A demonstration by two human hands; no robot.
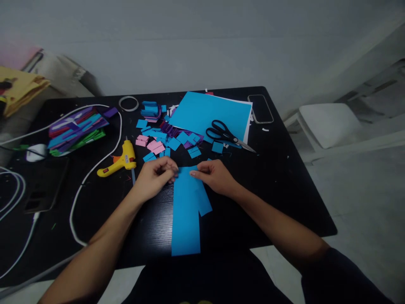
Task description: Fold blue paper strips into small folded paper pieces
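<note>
A long blue paper strip [186, 223] lies in front of me, its lower end near the table's front edge. A shorter blue paper piece [204, 202] slants out from its right side; whether the two are joined is not clear. My left hand [157, 177] is closed at the strip's upper left corner, thumb and fingertips pinching its edge. At the upper right corner my right hand [218, 177] grips the paper between thumb and curled fingers. Black-handled scissors [226, 135] rest beyond my right hand on a blue paper sheet [202, 109].
A yellow glue gun [122, 160] lies left of my left hand. Blue squares [173, 142] and pink pieces [155, 147] are scattered behind. Bundled coloured paper [76, 128], a white cable [76, 202] and a phone [47, 185] occupy the left; another phone [260, 109] is back right.
</note>
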